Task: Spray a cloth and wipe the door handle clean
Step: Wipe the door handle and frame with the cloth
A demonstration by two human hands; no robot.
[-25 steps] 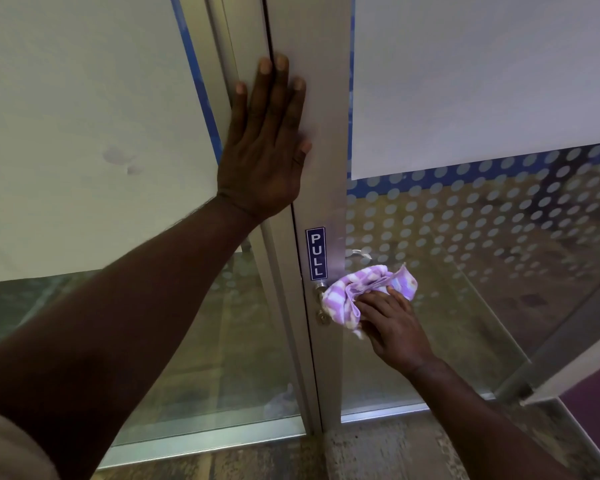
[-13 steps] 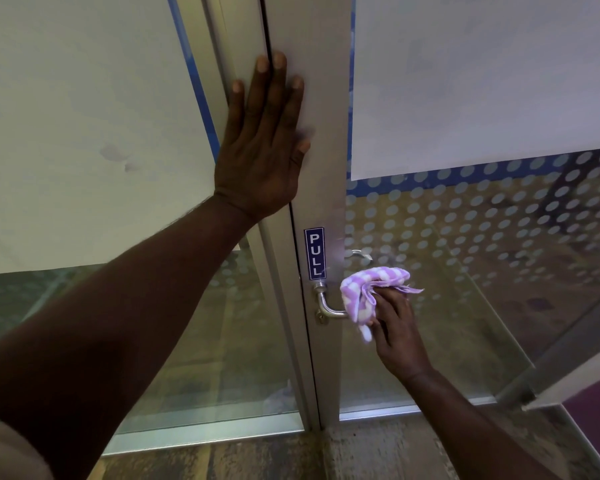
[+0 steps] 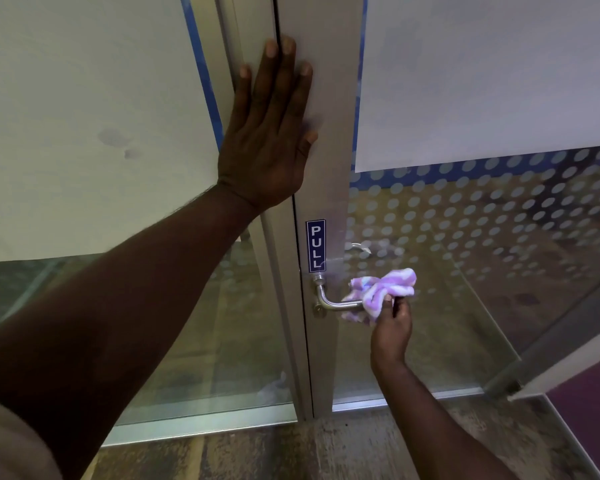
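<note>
A metal lever door handle (image 3: 333, 304) juts from the silver door frame (image 3: 329, 174), just below a blue PULL sign (image 3: 315, 245). A bunched purple-and-white cloth (image 3: 383, 291) is wrapped over the handle's free end, hiding it. My right hand (image 3: 392, 327) grips the cloth from below. My left hand (image 3: 269, 133) presses flat on the door frame higher up, fingers straight. No spray bottle is in view.
Glass panels with frosted film and a dotted pattern (image 3: 482, 209) flank the frame. A second handle (image 3: 361, 247) shows through the glass on the far side. A worn floor (image 3: 326, 448) lies below, with an angled glass partition (image 3: 534, 368) at the right.
My right hand slid the cloth rightward along the handle, from the base by the frame to the free end, uncovering the lever's bend. My left hand stayed on the frame.
</note>
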